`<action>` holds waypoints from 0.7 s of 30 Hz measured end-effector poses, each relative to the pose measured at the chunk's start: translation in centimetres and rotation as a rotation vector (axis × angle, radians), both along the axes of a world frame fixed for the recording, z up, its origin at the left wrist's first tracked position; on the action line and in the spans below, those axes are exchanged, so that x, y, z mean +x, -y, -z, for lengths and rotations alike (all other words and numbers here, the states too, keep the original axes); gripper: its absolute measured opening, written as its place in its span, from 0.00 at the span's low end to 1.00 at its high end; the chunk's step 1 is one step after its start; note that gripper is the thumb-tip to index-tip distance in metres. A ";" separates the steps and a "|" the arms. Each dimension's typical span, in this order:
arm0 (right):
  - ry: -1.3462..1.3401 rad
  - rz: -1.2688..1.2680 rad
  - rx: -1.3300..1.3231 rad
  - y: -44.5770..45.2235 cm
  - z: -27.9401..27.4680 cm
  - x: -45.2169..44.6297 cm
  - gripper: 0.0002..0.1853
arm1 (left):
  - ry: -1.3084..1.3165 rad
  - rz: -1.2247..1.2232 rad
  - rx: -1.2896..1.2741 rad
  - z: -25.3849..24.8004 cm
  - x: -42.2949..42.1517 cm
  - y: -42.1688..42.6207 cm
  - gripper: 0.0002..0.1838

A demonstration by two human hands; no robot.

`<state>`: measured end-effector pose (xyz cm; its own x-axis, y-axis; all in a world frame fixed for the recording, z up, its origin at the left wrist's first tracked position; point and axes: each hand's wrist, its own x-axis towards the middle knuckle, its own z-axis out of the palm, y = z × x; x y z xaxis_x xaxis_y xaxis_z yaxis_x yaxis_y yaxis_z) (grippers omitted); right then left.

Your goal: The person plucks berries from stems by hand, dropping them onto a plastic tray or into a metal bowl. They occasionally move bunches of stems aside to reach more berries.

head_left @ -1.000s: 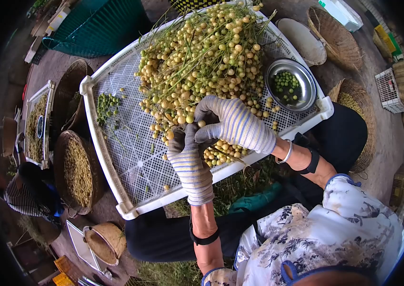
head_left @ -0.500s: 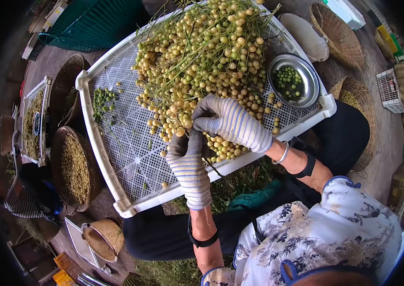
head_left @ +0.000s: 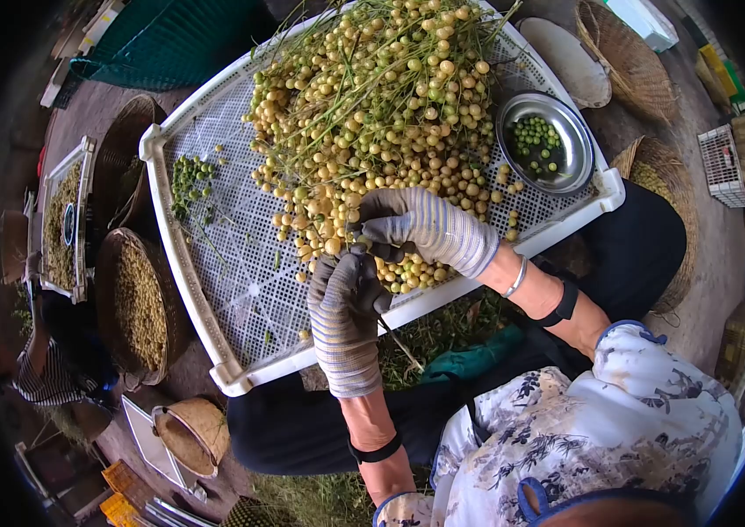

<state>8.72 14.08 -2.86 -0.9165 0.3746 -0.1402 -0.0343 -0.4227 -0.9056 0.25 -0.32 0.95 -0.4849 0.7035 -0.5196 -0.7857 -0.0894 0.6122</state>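
Head view: your left hand (head_left: 343,321) grips a stem (head_left: 400,344) past the tray's (head_left: 233,294) near edge; right hand (head_left: 432,230), fingers bent, can't tell if gripping, beside berries (head_left: 381,132) heaped far side. Looks like plucking; next move calls for light pinch.

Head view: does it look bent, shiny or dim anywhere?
In the head view, the white tray has a bowed left rim and black fills the corners; there, the metal bowl shows bright glare, the fruit pile looks clear, and the person far left is dim.
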 end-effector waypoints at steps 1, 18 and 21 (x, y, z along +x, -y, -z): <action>-0.011 0.016 -0.062 0.0 0.1 0.2 0.16 | -0.021 -0.052 -0.034 0.2 0.1 0.0 0.09; 0.001 0.418 0.444 1.9 -0.6 1.9 0.11 | 0.022 -0.027 0.033 3.1 2.2 -0.5 0.10; -0.015 0.412 0.638 2.6 -0.8 2.1 0.14 | 0.090 -0.004 0.122 4.2 2.0 0.1 0.11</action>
